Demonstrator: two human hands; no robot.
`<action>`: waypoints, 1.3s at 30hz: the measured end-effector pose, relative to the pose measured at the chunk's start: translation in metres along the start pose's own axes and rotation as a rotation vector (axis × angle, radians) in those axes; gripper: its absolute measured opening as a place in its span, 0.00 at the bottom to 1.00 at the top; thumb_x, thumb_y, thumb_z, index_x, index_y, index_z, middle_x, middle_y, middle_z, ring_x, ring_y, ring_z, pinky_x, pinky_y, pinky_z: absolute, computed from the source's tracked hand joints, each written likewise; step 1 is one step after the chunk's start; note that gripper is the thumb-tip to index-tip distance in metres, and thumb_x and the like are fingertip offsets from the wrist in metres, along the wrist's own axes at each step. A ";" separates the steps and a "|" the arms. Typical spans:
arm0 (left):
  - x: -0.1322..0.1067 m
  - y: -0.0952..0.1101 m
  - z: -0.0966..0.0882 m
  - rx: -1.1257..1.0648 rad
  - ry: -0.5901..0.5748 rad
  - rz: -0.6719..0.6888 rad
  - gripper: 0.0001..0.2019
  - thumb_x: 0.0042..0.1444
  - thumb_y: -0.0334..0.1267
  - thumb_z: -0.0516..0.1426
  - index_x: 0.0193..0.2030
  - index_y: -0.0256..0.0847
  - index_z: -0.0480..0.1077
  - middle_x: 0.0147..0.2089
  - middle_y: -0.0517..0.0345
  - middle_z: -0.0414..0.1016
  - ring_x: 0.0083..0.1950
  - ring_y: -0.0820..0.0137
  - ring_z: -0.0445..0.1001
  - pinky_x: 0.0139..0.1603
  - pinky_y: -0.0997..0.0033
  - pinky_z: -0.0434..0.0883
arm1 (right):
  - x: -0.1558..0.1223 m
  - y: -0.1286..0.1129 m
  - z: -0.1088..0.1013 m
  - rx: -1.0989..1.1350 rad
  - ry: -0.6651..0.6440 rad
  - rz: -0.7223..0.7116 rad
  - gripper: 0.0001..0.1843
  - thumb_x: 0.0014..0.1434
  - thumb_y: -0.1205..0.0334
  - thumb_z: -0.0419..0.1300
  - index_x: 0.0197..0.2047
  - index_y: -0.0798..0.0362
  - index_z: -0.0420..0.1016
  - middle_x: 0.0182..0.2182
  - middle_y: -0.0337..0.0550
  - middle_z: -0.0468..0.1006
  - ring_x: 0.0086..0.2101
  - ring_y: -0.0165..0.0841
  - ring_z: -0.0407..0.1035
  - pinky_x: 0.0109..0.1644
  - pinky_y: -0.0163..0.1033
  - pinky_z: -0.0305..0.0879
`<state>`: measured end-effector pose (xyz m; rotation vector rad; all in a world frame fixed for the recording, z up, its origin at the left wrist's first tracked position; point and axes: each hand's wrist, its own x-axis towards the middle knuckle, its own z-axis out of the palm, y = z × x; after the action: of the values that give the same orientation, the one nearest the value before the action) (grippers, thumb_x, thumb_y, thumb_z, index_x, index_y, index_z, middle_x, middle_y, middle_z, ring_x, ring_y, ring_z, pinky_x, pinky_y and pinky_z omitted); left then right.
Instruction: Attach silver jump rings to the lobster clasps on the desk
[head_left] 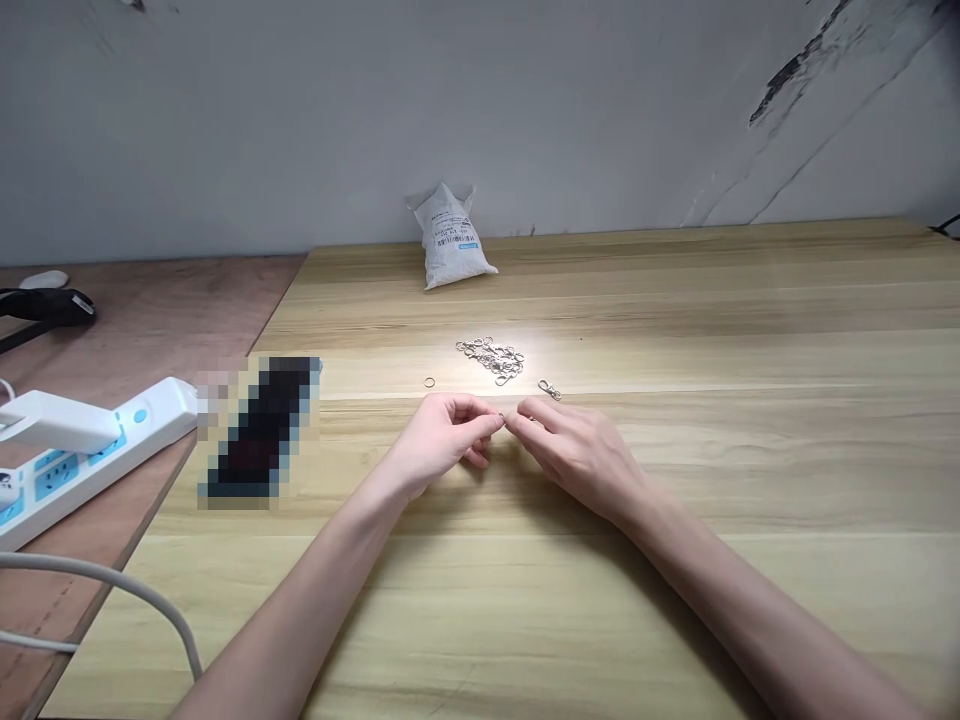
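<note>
Fingertip to fingertip, my two hands meet low over the wooden table. The thumb and forefinger of my left hand [454, 435] pinch a tiny shiny metal piece, mostly hidden by the fingers. My right hand [574, 445] is closed in a pinch against it, and a glint of metal shows below its fingers. Just beyond the hands lies a pile of silvery swivel clasps [495, 358], tangled together. One separate swivel clasp [550, 389] rests above my right hand. Off to the left, above my left hand, a single metal ring [429, 382] lies flat.
A white plastic packet [452, 240] stands near the wall at the back. At left is a dark, pixelated flat object [262, 430]. Beyond the table's left edge, a white power strip [97, 455] sits on a brown surface, and a grey cable [150, 595] curves over the table corner.
</note>
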<state>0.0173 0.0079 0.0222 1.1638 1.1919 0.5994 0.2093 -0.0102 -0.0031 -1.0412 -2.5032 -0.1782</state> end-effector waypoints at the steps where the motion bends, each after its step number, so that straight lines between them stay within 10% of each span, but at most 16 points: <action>1: 0.000 0.000 0.000 0.000 0.003 -0.019 0.12 0.50 0.43 0.63 0.31 0.34 0.75 0.25 0.57 0.71 0.24 0.76 0.70 0.25 0.75 0.72 | 0.000 0.000 0.000 -0.005 -0.006 -0.014 0.14 0.63 0.76 0.47 0.37 0.54 0.71 0.29 0.41 0.70 0.28 0.29 0.58 0.28 0.35 0.49; 6: 0.001 -0.004 0.000 0.113 0.035 0.073 0.09 0.52 0.40 0.60 0.29 0.35 0.72 0.25 0.59 0.69 0.23 0.76 0.67 0.22 0.75 0.70 | -0.002 -0.001 0.000 0.101 0.018 0.081 0.11 0.67 0.66 0.50 0.33 0.54 0.71 0.27 0.39 0.71 0.25 0.28 0.58 0.28 0.35 0.49; 13: 0.000 -0.010 0.000 0.861 0.246 0.834 0.04 0.54 0.30 0.57 0.29 0.38 0.72 0.25 0.62 0.68 0.28 0.75 0.65 0.27 0.76 0.62 | 0.000 -0.007 0.001 0.642 -0.046 0.396 0.10 0.66 0.61 0.52 0.33 0.54 0.67 0.25 0.37 0.70 0.23 0.26 0.58 0.29 0.33 0.53; 18: 0.001 -0.010 0.000 1.186 0.370 1.125 0.08 0.57 0.28 0.54 0.29 0.39 0.70 0.25 0.61 0.70 0.29 0.74 0.67 0.28 0.74 0.61 | 0.005 -0.009 -0.011 1.069 -0.232 0.626 0.16 0.67 0.52 0.51 0.31 0.53 0.65 0.22 0.34 0.64 0.22 0.26 0.55 0.25 0.33 0.52; 28: -0.002 -0.007 0.000 1.161 0.297 1.087 0.09 0.57 0.28 0.52 0.31 0.40 0.72 0.27 0.59 0.72 0.30 0.72 0.69 0.30 0.73 0.64 | 0.006 0.003 -0.028 1.805 -0.437 0.881 0.16 0.66 0.50 0.52 0.31 0.51 0.60 0.15 0.27 0.51 0.17 0.23 0.38 0.19 0.30 0.36; 39: -0.001 -0.011 0.009 0.547 0.247 0.886 0.03 0.55 0.29 0.57 0.32 0.38 0.72 0.27 0.59 0.73 0.27 0.76 0.67 0.25 0.76 0.66 | 0.006 -0.009 -0.021 1.773 -0.312 0.827 0.22 0.67 0.43 0.47 0.28 0.51 0.56 0.19 0.30 0.53 0.19 0.23 0.43 0.19 0.30 0.42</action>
<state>0.0229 0.0004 0.0122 2.1669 1.0291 1.1408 0.2061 -0.0182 0.0186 -0.9836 -1.1654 2.0227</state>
